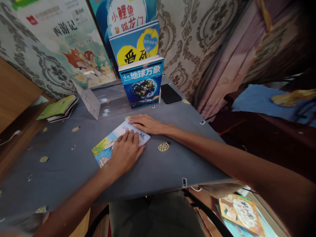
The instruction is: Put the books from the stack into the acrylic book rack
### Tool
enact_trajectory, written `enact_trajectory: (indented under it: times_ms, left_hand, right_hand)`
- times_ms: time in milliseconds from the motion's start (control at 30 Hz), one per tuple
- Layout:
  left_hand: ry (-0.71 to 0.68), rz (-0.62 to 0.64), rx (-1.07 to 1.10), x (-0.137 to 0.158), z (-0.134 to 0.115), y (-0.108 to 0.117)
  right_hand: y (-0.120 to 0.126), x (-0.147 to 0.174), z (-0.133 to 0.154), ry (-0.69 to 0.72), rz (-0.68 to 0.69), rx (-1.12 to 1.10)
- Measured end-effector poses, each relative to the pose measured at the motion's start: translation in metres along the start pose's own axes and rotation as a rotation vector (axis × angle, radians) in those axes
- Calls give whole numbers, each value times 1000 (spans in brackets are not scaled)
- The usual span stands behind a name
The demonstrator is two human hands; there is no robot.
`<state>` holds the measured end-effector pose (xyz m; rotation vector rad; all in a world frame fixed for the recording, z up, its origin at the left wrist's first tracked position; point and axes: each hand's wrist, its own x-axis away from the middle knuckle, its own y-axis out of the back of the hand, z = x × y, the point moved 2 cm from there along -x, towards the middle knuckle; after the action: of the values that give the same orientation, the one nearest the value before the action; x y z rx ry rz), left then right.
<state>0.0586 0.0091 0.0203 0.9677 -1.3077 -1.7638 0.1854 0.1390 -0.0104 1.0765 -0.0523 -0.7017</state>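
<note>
A thin picture book [118,129] with a blue, white and yellow cover lies closed and slanted on the grey tablecloth. Across its middle rests my left hand [127,149], palm down with the fingers stretched out, hiding part of the cover. My right hand [146,124] lies flat at the book's far right edge, fingertips touching its top corner. Just beyond, a clear acrylic book stand [92,102] holds a blue book with a globe [145,89], a yellow and blue book [134,47] behind it, and taller books at the back.
A black phone [171,93] lies right of the stand. Green-covered booklets [58,108] are stacked at the left, near a wooden panel [17,90]. Below the table's right edge lies an orange book [240,212]. Patterned wallpaper and a pink curtain [229,56] stand behind.
</note>
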Motion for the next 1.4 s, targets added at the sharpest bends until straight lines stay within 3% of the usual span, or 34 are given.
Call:
enact_trajectory:
  times_ms: [467,967,1400]
  left_hand:
    - [11,10,74,1,-2,0]
    - [-2,35,-29,1,-9,3]
    - [0,30,-51,0,-10,6]
  right_hand:
    - [14,98,31,-22,-68,-97]
    - [18,97,36,39,-191,-116]
    - [21,99,41,35,-190,-53]
